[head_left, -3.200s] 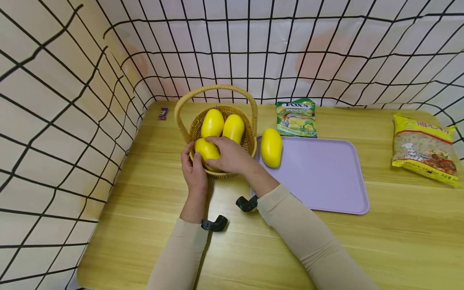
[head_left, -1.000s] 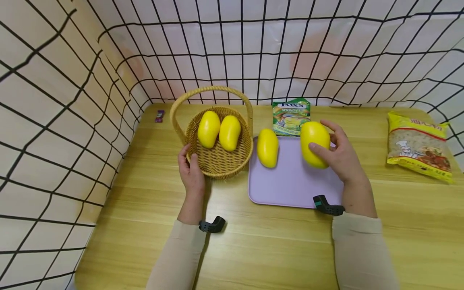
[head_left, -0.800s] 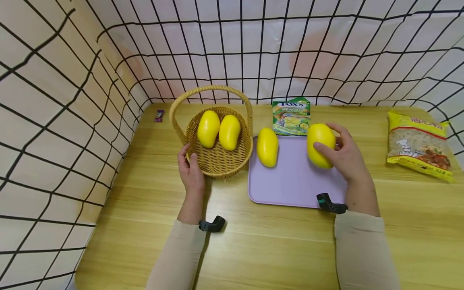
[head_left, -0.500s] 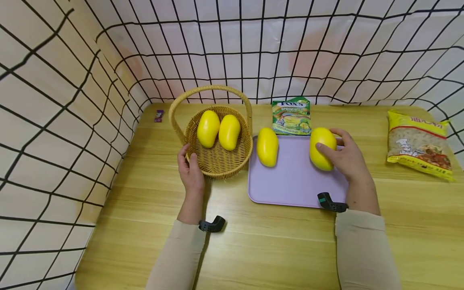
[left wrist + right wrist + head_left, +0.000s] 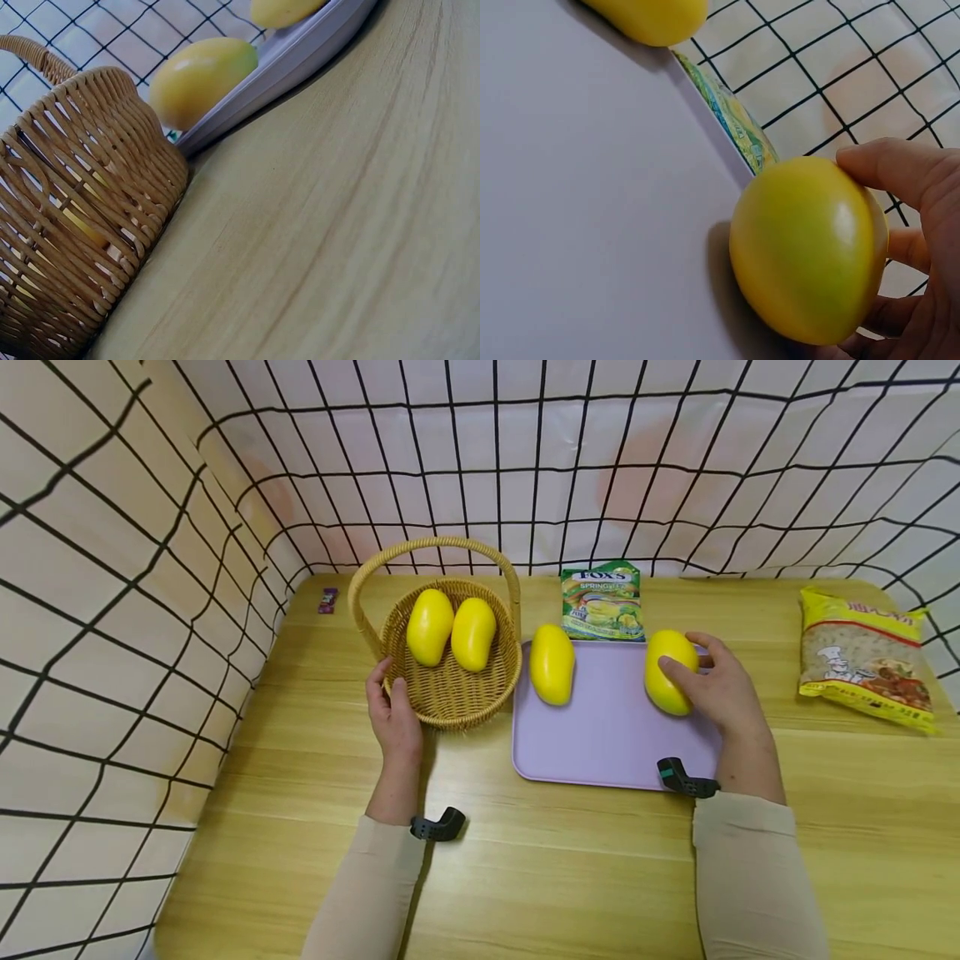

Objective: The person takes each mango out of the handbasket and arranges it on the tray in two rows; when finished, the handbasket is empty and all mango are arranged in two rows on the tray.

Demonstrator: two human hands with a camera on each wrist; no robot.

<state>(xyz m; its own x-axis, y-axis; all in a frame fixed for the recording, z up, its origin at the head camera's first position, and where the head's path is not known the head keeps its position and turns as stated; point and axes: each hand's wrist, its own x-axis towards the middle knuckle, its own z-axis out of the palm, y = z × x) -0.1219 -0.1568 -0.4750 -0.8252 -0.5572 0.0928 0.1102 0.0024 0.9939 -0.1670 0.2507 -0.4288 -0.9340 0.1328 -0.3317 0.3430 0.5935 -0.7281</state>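
My right hand (image 5: 718,687) grips a yellow mango (image 5: 670,670) by its right side, thumb over the top. In the right wrist view this mango (image 5: 806,251) is low over the lilac tray (image 5: 592,187), its shadow beside it. A second mango (image 5: 552,665) lies at the tray's left end. My left hand (image 5: 396,718) holds the near left rim of a wicker basket (image 5: 457,697), thumb at the edge and fingers along the outside. Two more mangoes, one on the left (image 5: 431,627) and one on the right (image 5: 473,633), lie inside it. The left wrist view shows the basket's woven side (image 5: 82,202).
Behind the tray (image 5: 600,752) lies a green Fox's candy packet (image 5: 602,603). A yellow bag of pale food (image 5: 864,660) is at the far right, and a small purple packet (image 5: 327,601) at the far left. Gridded cloth walls (image 5: 517,468) border the wooden table (image 5: 540,877).
My right hand took a mango out of the basket and carried it right to the tray's right end, lowering it lately. My left hand stayed at the basket.
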